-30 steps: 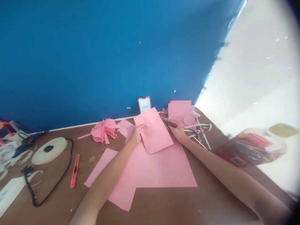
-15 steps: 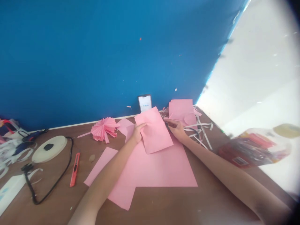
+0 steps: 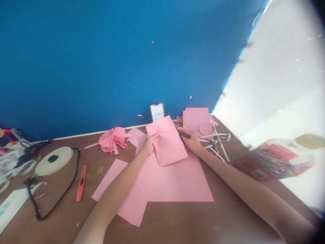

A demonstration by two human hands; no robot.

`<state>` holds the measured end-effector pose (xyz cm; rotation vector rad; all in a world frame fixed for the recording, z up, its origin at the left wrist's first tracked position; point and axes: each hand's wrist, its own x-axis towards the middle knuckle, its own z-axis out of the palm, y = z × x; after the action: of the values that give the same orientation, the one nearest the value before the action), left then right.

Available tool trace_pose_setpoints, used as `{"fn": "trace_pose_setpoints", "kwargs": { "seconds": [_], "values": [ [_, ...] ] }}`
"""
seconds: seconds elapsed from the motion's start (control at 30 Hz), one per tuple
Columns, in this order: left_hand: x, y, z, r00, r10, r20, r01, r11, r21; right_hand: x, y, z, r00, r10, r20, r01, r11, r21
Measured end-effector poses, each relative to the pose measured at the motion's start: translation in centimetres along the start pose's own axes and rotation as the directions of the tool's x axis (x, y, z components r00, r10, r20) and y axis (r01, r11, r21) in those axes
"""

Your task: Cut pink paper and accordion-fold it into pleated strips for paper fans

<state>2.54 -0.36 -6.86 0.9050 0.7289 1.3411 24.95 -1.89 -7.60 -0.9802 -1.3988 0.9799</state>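
Note:
My left hand [image 3: 149,143] pinches the left edge of a pink sheet of paper [image 3: 169,144], thumb on top, and holds it tilted above the table. My right hand [image 3: 190,139] is closed beside the sheet's right edge. Something dark and thin [image 3: 180,135] shows at its fingers, too small and covered to name. Under the held sheet lies a larger pink sheet [image 3: 177,186]. Smaller pink pieces [image 3: 133,211] stick out to its left, partly hidden by my left forearm.
A pleated pink paper rosette [image 3: 113,139] lies behind on the left. Left are a red box cutter [image 3: 81,183], a round white disc [image 3: 57,161] and a black cable [image 3: 62,200]. A phone [image 3: 157,112] leans on the blue wall. Paper strips [image 3: 223,150] and a plastic bag [image 3: 274,161] lie right.

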Motion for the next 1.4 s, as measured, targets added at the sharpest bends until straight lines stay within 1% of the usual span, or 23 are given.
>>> {"fn": "trace_pose_setpoints", "kwargs": {
  "seconds": [0.4,0.5,0.67,0.83,0.93,1.1,1.17,1.27,1.33,1.4],
  "values": [
    [0.03,-0.09,-0.12,1.000,-0.016,-0.005,0.016,1.000,0.009,-0.02,-0.37,0.07,0.999,-0.029,-0.027,0.027,0.996,-0.091],
    [0.06,-0.13,-0.15,1.000,-0.009,-0.022,0.010,1.000,0.019,0.02,-0.25,0.05,0.999,-0.029,-0.028,0.025,0.994,-0.110],
    [0.10,-0.15,-0.30,0.999,-0.017,-0.050,0.019,0.999,0.047,0.05,-0.06,0.08,0.999,-0.038,0.005,0.038,0.995,-0.093],
    [0.17,-0.26,-0.49,0.997,-0.022,-0.078,0.025,0.999,0.047,0.04,-0.26,0.17,0.998,-0.068,-0.008,0.066,0.986,-0.151],
    [0.14,-0.25,-0.46,0.996,-0.021,-0.084,0.025,0.999,0.046,0.13,-0.30,0.22,0.997,-0.077,0.005,0.077,0.989,-0.125],
    [0.08,-0.01,-0.14,0.996,-0.024,-0.089,0.026,0.999,0.022,0.30,0.16,0.15,0.998,-0.061,0.027,0.063,0.997,-0.055],
    [0.08,0.08,-0.04,0.995,-0.022,-0.098,0.024,1.000,0.013,0.32,0.38,0.10,0.998,-0.060,0.020,0.061,0.997,-0.036],
    [0.11,0.10,0.00,0.997,-0.025,-0.078,0.024,1.000,-0.008,0.33,0.56,0.04,0.998,-0.059,-0.004,0.059,0.998,-0.028],
    [0.13,0.06,-0.01,0.997,-0.032,-0.071,0.031,0.999,-0.014,0.33,0.53,0.02,0.998,-0.056,-0.024,0.055,0.997,-0.054],
    [0.15,0.04,-0.02,0.996,-0.036,-0.087,0.035,0.999,-0.011,0.32,0.40,0.02,0.997,-0.064,-0.048,0.059,0.993,-0.105]
  ]
}}
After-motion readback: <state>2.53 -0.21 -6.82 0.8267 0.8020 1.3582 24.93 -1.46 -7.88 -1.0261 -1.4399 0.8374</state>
